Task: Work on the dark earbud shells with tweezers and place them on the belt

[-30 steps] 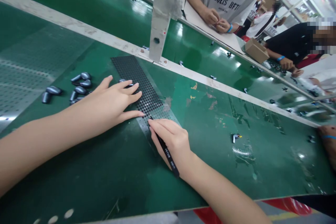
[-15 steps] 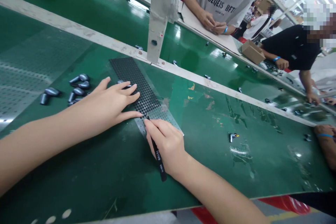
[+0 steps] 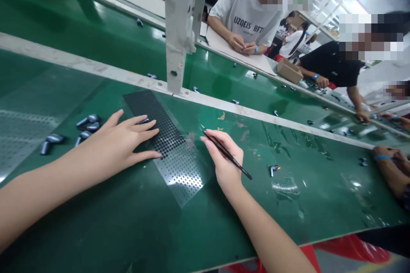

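My left hand (image 3: 133, 136) lies spread on a clear sheet of black round stickers (image 3: 166, 126), fingers apart and thumb at the border of the dark dots. The near part of the sheet shows only rows of small marks and a bright reflection. Part of a dark earbud (image 3: 144, 120) shows between my left fingers; the rest is covered. To the right of the sheet, my right hand (image 3: 226, 153) is closed around black tweezers (image 3: 227, 153), tips pointing up and left above the table. Whether the tips carry anything is too small to tell.
Several dark earbuds (image 3: 88, 123) lie left of my left wrist, beside another clear sheet (image 3: 22, 123). One earbud (image 3: 273, 170) lies at right. A white post (image 3: 175, 51) rises behind the sheet. Beyond the rail, earbuds sit on a green belt; co-workers sit across near a cardboard box (image 3: 290, 71).
My right hand with the tweezers has moved off the sheet, up and to the right, uncovering its near end. My left hand stays on the sheet. The camera view has shifted.
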`<state>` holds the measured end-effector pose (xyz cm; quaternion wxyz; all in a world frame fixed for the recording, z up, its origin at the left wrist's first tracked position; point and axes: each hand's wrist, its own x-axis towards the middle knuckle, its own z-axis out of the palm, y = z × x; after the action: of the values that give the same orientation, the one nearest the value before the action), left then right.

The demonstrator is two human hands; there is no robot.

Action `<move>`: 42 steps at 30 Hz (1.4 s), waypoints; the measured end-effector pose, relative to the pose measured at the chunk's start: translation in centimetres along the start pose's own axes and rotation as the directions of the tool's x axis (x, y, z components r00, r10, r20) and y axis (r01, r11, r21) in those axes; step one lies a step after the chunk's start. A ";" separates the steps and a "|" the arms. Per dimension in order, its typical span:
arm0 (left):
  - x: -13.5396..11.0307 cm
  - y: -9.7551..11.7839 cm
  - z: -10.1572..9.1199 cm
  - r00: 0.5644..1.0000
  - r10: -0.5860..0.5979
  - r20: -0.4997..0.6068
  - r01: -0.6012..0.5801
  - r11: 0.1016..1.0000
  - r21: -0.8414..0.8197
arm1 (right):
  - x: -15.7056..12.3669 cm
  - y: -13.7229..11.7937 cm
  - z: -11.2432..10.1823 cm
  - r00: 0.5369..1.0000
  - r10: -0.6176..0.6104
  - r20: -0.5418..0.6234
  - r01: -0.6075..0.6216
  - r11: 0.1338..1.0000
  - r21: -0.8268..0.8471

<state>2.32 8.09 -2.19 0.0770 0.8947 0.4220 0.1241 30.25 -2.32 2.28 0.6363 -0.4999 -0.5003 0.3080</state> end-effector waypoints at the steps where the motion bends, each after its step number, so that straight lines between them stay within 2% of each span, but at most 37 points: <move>1: 0.1 -0.4 -0.2 1.000 -0.003 -0.007 0.003 1.000 -0.010 | 0.1 0.1 0.1 0.995 0.097 -0.010 -0.095 0.991 0.096; 4: 0.5 -1.6 -1.6 1.000 -0.011 -0.019 0.011 1.000 0.002 | 0.7 0.4 0.3 0.966 0.259 -0.022 -0.242 0.927 0.287; 9: 1.3 -2.6 -3.6 0.997 -0.039 -0.065 0.043 0.997 0.062 | 2.1 0.6 0.0 0.938 0.334 -0.097 -0.256 0.852 0.458; 12: 3.6 -2.3 -3.6 0.996 -0.040 -0.081 0.045 0.997 0.059 | 3.0 0.9 -0.4 0.919 0.373 -0.130 -0.254 0.810 0.528; 15: 8.5 -1.5 -2.6 0.999 -0.021 -0.034 0.022 0.999 0.040 | 3.7 1.3 -0.9 0.904 0.402 -0.144 -0.250 0.772 0.584; 21: 20.9 0.9 -0.1 0.998 -0.062 0.031 0.058 0.991 0.117 | 4.8 2.1 -2.0 0.889 0.426 -0.168 -0.224 0.725 0.651; 25: 25.9 1.7 0.8 0.994 -0.102 0.038 0.094 0.980 0.178 | 5.5 2.4 -2.8 0.883 0.433 -0.179 -0.209 0.706 0.677; 29: 28.0 1.4 0.9 0.994 -0.092 0.066 0.078 0.978 0.195 | 6.0 2.6 -3.2 0.877 0.440 -0.191 -0.195 0.691 0.697; 32: 28.9 1.8 1.4 0.995 -0.024 0.097 0.007 0.985 0.170 | 6.2 2.7 -3.2 0.875 0.442 -0.200 -0.183 0.682 0.708; 35: 29.8 3.3 2.8 0.988 0.105 0.115 -0.117 0.987 0.105 | 6.3 2.9 -3.1 0.872 0.438 -0.216 -0.164 0.680 0.715; 38: 30.9 5.4 4.3 0.962 0.245 0.123 -0.249 0.968 0.022 | 6.4 3.1 -3.2 0.867 0.433 -0.246 -0.138 0.684 0.716; 42: 32.1 7.3 4.9 0.921 0.359 0.151 -0.350 0.933 -0.088 | 6.8 3.3 -3.7 0.852 0.427 -0.302 -0.097 0.697 0.711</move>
<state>28.77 28.17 -0.10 0.1143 0.9608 0.2415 0.0739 36.26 3.58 1.42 0.8172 -0.3605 -0.1164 0.4344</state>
